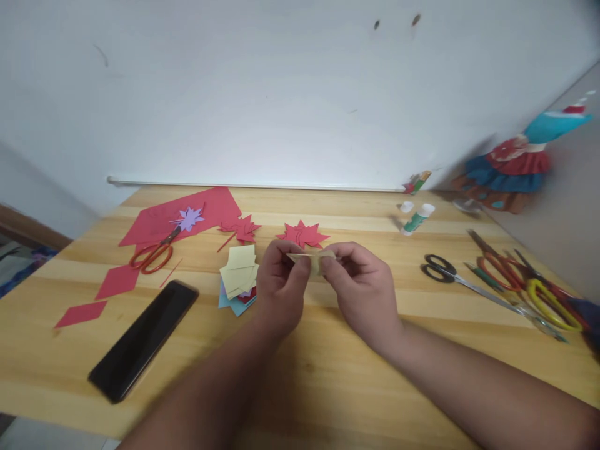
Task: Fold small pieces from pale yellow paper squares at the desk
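A pale yellow paper piece (pixel 315 264) sits between the left hand (pixel 284 287) and the right hand (pixel 368 287), in front of the person and about midway between the left and right edges of the worktop (pixel 319 381). Both hands are closed on it in a thumb-and-finger pinch, the left at its left end and the right at its right end, so neither is nearer; the fingertips are close together but apart, with a short stretch of paper showing between them. The visible strip runs from left to right, its long axis roughly parallel to the worktop's far edge. It is seen partly edge-on: a thin, pointed sliver shows at the left hand, and a broader, blurred part, which looks folded, lies beside the right thumb. How the hidden part is shaped cannot be told. The hands appear raised off the worktop, though the height is unclear. A stack of yellow paper (pixel 238 270) lies just beside the left hand, on the side toward the worktop's left edge, with blue sheets (pixel 226 302) showing under it. A red jagged cut-out (pixel 304 235) lies beyond the hands, toward the far edge, and black-handled scissors (pixel 439 269) lie apart from the right hand, toward the right edge.
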Available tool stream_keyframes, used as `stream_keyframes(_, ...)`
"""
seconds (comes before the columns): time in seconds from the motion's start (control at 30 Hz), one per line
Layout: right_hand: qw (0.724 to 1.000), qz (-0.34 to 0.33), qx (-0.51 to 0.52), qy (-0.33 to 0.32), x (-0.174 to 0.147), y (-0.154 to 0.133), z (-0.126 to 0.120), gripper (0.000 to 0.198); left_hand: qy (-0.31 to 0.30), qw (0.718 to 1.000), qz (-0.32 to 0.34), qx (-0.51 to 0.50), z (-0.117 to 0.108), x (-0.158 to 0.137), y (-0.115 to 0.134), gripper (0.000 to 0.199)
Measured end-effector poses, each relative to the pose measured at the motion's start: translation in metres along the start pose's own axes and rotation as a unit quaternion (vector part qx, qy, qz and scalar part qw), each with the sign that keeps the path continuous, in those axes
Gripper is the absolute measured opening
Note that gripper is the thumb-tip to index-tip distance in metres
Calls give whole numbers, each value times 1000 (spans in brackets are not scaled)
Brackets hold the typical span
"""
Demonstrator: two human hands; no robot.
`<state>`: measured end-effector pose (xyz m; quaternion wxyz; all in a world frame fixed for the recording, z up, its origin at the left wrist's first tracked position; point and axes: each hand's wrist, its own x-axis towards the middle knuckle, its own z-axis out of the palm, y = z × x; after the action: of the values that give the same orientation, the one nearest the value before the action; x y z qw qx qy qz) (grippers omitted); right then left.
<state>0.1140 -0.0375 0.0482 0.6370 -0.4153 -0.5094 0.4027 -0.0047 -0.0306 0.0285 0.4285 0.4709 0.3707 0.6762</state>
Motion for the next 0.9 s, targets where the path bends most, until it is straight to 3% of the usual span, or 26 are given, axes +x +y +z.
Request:
stream_keyframes(0.17,997,56,44,-22,1,5,3,20,10,1000,8,6,2,-1,-1,24)
stream_keyframes(0.27,995,73,68,-24,2,6,3,16,-5,996,21,86,-2,-1,-4,15)
stream_keyframes(0.43,995,94,10,-44,4,7,-1,12,-23,956,135,260,-9,6,-1,28)
stream_keyframes(0.53,994,100,35,-35,3,7,0,15,-58,942,169,283,-11,9,1,14)
stream_keyframes(0.63,991,99,95,-6,3,6,3,28,-30,949,158,272,-13,9,-2,9)
stream_keyframes(0.73,988,121,89,-18,5,5,4,21,8,964,123,234,-13,7,-4,13)
stream_keyframes(0.9,992,116,41,-12,6,3,1,14,-54,964,113,234,-16,7,-1,33)
